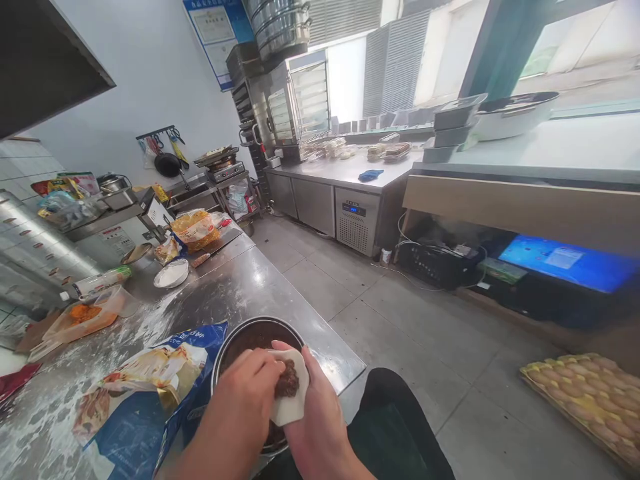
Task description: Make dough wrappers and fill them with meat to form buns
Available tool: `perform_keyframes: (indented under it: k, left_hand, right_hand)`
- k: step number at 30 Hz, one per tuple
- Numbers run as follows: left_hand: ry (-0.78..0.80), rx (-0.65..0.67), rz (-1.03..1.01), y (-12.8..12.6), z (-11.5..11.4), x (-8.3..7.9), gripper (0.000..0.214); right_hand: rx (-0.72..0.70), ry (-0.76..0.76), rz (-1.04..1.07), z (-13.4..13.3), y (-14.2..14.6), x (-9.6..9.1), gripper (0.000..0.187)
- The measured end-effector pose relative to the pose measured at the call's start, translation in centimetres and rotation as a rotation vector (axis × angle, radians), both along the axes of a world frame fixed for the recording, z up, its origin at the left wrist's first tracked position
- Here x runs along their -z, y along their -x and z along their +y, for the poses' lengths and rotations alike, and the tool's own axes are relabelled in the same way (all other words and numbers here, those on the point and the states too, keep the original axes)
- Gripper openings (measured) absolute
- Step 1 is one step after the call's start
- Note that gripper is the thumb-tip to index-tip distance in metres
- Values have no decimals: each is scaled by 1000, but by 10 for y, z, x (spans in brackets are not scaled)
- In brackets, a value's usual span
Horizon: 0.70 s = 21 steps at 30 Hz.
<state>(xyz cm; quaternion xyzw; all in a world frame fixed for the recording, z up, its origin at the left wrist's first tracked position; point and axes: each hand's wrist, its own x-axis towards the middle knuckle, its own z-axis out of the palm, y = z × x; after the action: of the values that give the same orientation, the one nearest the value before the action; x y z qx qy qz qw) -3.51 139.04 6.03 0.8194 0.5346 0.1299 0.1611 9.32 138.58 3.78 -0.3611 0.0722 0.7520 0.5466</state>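
Observation:
A round white dough wrapper point(293, 408) rests in my right hand point(323, 423), whose palm and fingers cup it from beneath and from the side. Dark brown filling point(287, 380) sits in a mound on the wrapper. My left hand point(245, 393) is closed, its fingertips at the wrapper's left edge beside the filling; its exact grip is partly hidden. Under both hands stands a steel bowl point(235, 331) with dark brown contents, largely covered by the hands. Left of the bowl lies a blue printed plastic bag point(135, 427).
The floury steel worktable point(220, 287) ends at its right edge near the bowl. Farther back are a bowl of white powder point(171, 273), a plastic container with orange food point(85, 313) and a bag of yellow food point(197, 230). Egg trays point(590, 393) sit at lower right.

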Motion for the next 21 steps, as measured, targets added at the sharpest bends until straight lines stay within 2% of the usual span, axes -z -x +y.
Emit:
perform_keyframes:
  k: [2,4,9,10,13,16,18,20,21]
  left_hand:
    - [-44,43,-14,-5,-4,11,38]
    - [-60,47,-45,-8,-8,15,40]
    - [64,126,-167,2,-1,-4,39]
    - [91,109,-193,7,2,-8,39]
    - [190,-75,-141,26,10,-11,36]
    - [381,-123,39,34,9,1,29]
    - [492,-93,110,30,4,15,40]
    - [538,-82,148,23,0,28,56]
    - [540,-77,164,19,0,33,58]
  right_hand:
    - [-9,-11,-8,0,1,2,42]
    - [-18,0,-10,0,0,4,42]
    - [-25,80,-1,7,-7,0,37]
    - [-18,101,-16,9,-10,-1,35]
    - [25,126,-91,15,-23,-5,31]
    - [68,90,-118,16,-36,-7,34]
    - [96,82,-103,13,-41,-7,35]
    - [108,91,-84,10,-44,-6,34]
    - [104,98,-78,8,-44,-5,34]
